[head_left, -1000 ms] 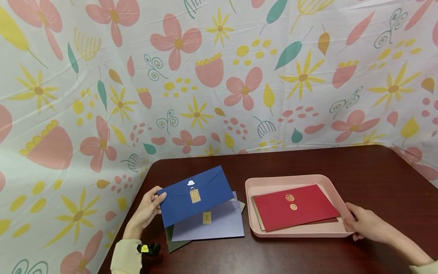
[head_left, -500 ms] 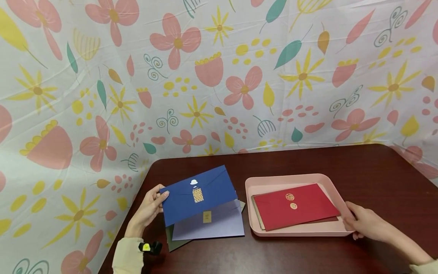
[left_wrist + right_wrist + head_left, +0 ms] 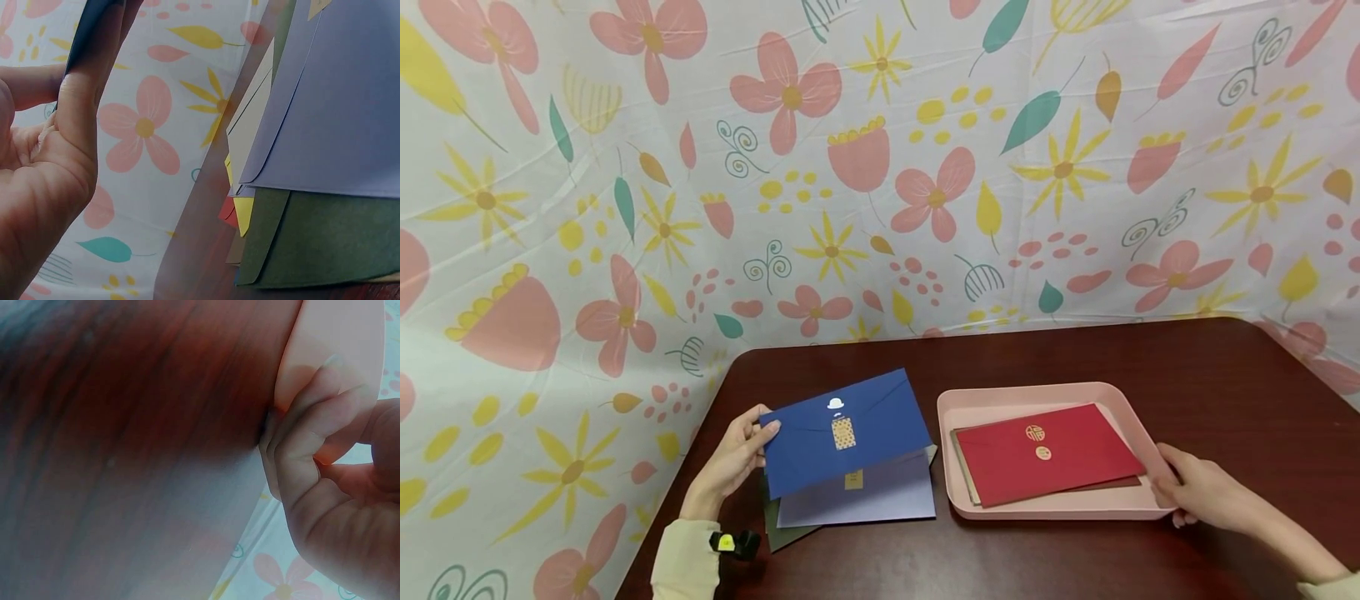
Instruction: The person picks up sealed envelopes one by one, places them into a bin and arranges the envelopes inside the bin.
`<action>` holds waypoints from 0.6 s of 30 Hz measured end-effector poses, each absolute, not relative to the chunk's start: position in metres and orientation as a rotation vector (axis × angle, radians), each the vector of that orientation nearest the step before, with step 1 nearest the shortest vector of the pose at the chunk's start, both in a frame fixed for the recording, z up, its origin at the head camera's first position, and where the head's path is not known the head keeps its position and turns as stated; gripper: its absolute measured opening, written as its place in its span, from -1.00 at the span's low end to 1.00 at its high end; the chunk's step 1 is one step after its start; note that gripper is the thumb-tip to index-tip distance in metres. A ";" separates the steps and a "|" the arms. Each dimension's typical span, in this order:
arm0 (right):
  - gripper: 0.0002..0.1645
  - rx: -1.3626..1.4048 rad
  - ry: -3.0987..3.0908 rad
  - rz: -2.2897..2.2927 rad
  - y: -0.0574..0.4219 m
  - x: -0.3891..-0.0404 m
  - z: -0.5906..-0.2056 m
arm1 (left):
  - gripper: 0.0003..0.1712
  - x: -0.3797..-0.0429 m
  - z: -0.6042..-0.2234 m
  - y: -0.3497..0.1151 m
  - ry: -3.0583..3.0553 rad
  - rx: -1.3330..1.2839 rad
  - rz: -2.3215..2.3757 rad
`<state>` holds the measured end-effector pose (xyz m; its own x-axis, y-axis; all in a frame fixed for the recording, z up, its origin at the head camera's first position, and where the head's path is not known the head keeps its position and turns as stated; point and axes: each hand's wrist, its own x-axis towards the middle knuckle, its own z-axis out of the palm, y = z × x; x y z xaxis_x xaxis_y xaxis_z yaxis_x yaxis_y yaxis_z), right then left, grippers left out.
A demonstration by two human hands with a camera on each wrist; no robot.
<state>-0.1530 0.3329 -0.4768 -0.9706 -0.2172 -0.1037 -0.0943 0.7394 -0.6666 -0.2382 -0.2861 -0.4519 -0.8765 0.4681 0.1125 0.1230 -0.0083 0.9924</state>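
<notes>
A blue envelope [image 3: 880, 425] with a gold patch and a white hat mark is pinched at its left edge by my left hand [image 3: 733, 454]. It tilts above a lavender envelope [image 3: 887, 500], partly covering it. Beneath that, a dark green envelope [image 3: 325, 237] sticks out, and the left wrist view shows cream [image 3: 253, 119], yellow and red edges lower in the pile. My right hand [image 3: 1206, 492] grips the near right corner of a pink tray [image 3: 1037, 513]. In the tray lies a red envelope [image 3: 1067, 467] with gold round marks, on top of other envelopes.
A dark reddish-brown table [image 3: 1045, 567] carries the pile on the left and the tray right beside it. Behind and at the left hangs a white cloth [image 3: 865, 250] printed with flowers. A black band with a yellow mark [image 3: 727, 543] is on the left wrist.
My left hand has shifted slightly to the right with the blue envelope, which now covers more of the lavender one. The right hand and the tray have stayed in place.
</notes>
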 end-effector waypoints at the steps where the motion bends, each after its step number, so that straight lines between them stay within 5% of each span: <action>1: -0.82 -0.251 2.766 -1.044 0.333 -0.153 -0.477 | -0.92 -0.238 -0.452 -0.285 2.011 0.618 1.972; 18: -0.82 -0.247 2.765 -1.056 0.333 -0.152 -0.477 | -0.90 -0.240 -0.454 -0.274 1.884 0.704 2.002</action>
